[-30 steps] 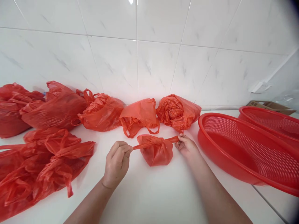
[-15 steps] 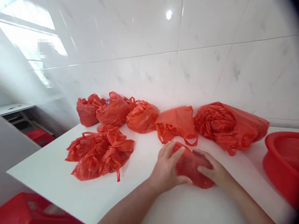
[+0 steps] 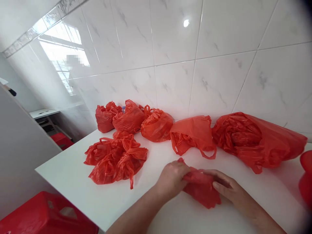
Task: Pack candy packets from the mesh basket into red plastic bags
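A small knotted red plastic bag [image 3: 201, 188] lies on the white counter [image 3: 102, 201] between my hands. My left hand [image 3: 172, 178] grips its left side with the fingers curled around the plastic. Flat against the bag's right side rests my right hand [image 3: 226, 188], fingers pointing left. Just behind them sits an open red bag [image 3: 192, 135] with loop handles.
Along the tiled wall stand several stuffed red bags [image 3: 255, 141] [image 3: 156, 125] [image 3: 128, 117] [image 3: 104, 117]. A pile of flat knotted red bags [image 3: 117, 157] lies at the counter's left. A red basket's rim [image 3: 305, 178] shows at the right edge, a red crate [image 3: 46, 216] below the counter's left end.
A second ago my hands pulled the small bag's two handles apart. Now both hands are closed in on the bag itself, and my view has swung left, so the baskets have nearly left the frame.
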Demonstrator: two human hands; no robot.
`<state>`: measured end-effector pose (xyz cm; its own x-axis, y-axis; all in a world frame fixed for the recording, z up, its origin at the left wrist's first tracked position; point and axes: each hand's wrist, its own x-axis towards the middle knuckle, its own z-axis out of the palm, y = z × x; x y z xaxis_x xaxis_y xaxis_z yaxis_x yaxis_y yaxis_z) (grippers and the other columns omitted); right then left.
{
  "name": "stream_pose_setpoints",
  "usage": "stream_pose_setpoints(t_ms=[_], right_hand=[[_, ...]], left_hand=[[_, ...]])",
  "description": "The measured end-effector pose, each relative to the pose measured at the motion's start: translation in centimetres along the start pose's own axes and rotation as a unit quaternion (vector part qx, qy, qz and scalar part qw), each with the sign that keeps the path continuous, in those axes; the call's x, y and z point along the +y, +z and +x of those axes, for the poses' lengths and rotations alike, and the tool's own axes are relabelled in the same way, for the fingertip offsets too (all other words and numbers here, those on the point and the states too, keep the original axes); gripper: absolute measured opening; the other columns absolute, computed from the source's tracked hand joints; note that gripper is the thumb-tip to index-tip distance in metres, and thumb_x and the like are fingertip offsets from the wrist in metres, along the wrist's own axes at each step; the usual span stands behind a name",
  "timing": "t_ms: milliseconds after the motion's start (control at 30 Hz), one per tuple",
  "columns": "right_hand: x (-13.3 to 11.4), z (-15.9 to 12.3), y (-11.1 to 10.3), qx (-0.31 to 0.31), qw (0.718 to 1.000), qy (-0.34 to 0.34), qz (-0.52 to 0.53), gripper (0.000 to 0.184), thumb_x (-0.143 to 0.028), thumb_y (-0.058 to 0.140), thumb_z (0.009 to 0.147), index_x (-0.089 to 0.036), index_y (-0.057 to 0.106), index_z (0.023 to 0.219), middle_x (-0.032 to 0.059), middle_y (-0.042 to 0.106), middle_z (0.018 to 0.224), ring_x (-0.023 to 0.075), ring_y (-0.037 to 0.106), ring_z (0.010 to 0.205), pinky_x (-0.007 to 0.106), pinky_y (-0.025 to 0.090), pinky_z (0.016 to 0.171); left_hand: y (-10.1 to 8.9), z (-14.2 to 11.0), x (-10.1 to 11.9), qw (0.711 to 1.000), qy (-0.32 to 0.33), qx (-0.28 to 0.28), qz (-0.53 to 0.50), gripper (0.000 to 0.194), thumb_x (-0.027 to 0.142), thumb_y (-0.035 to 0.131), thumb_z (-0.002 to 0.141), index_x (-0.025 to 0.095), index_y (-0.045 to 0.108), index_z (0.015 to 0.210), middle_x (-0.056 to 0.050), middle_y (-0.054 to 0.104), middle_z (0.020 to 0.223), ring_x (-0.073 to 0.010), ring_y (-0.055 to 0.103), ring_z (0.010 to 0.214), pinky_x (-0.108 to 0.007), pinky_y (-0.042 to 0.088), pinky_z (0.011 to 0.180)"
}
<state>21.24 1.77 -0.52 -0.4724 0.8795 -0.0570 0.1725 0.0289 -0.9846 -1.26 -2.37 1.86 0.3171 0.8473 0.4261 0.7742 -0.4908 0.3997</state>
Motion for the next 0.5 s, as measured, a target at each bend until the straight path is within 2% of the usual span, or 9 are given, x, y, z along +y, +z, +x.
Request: stream_pose_setpoints(t_ms=[67,167,233,300,333,400,500], right_hand=[[0.3,0.0,-0.4,0.043,0.999,0.033,0.003,0.044,-0.055,0.061,0.072,-0.027,0.066,0.106,0.0087,0.062,0.123,0.0298,0.052,0.118,0.044,0.040,0.102],[0.6,0.1,-0.6,0.051,0.997,0.063,-0.012,0.044,-0.057,0.061,0.071,-0.027,0.066,0.103,0.0078,0.063,0.120,0.0287,0.052,0.118,0.043,0.037,0.103],[0.5,0.1,-0.4,0.049,0.997,0.066,-0.011,0.044,-0.057,0.061,0.072,-0.026,0.065,0.103,0.0071,0.064,0.117,0.0281,0.055,0.114,0.044,0.038,0.102],[0.3,0.2,-0.2,0.051,0.996,0.066,-0.016,0.042,-0.055,0.061,0.072,-0.026,0.065,0.102,0.0064,0.066,0.114,0.0277,0.057,0.111,0.043,0.040,0.099],[0.2,0.2,-0.2,0.055,0.996,0.063,-0.020,0.041,-0.054,0.062,0.072,-0.026,0.066,0.101,0.0062,0.066,0.113,0.0275,0.058,0.109,0.042,0.041,0.098],[0.0,0.2,-0.1,0.064,0.996,0.057,-0.026,0.040,-0.054,0.062,0.071,-0.025,0.067,0.099,0.0060,0.067,0.110,0.0269,0.059,0.107,0.041,0.043,0.096],[0.1,0.2,0.0,0.076,0.995,0.051,-0.037,0.040,-0.054,0.061,0.072,-0.025,0.067,0.098,0.0057,0.068,0.108,0.0261,0.060,0.105,0.039,0.044,0.093]], left_hand=[[-2.8,-0.8,-0.5,0.998,-0.030,0.042,0.017,0.027,0.000,0.050,0.064,0.022,0.062,0.074,0.001,0.065,0.074,-0.0163,0.058,0.072,-0.027,0.045,0.064],[-7.9,-2.7,-2.0,0.980,-0.095,0.162,0.064,0.029,0.001,0.048,0.065,0.023,0.063,0.078,0.000,0.066,0.079,-0.0172,0.059,0.076,-0.028,0.047,0.068],[-11.3,-4.2,-3.4,0.951,-0.162,0.243,0.102,0.026,0.007,0.050,0.070,0.024,0.063,0.085,-0.001,0.066,0.086,-0.0196,0.060,0.082,-0.032,0.048,0.075],[-13.8,-5.6,-4.7,0.902,-0.250,0.313,0.159,0.019,0.018,0.051,0.077,0.025,0.062,0.091,-0.002,0.065,0.088,-0.0229,0.060,0.087,-0.037,0.048,0.079],[-14.6,-6.2,-5.4,0.877,-0.285,0.337,0.191,0.022,0.022,0.049,0.080,0.024,0.062,0.098,-0.005,0.064,0.096,-0.0252,0.059,0.094,-0.040,0.047,0.084],[-15.1,-7.3,-6.5,0.844,-0.344,0.327,0.248,0.039,0.037,0.050,0.083,0.022,0.055,0.119,-0.012,0.054,0.121,-0.0333,0.049,0.115,-0.050,0.041,0.095],[-13.6,-8.7,-7.9,0.833,-0.399,0.238,0.299,0.074,0.056,0.051,0.079,0.022,0.032,0.141,-0.018,0.026,0.148,-0.0416,0.022,0.136,-0.063,0.030,0.101]])
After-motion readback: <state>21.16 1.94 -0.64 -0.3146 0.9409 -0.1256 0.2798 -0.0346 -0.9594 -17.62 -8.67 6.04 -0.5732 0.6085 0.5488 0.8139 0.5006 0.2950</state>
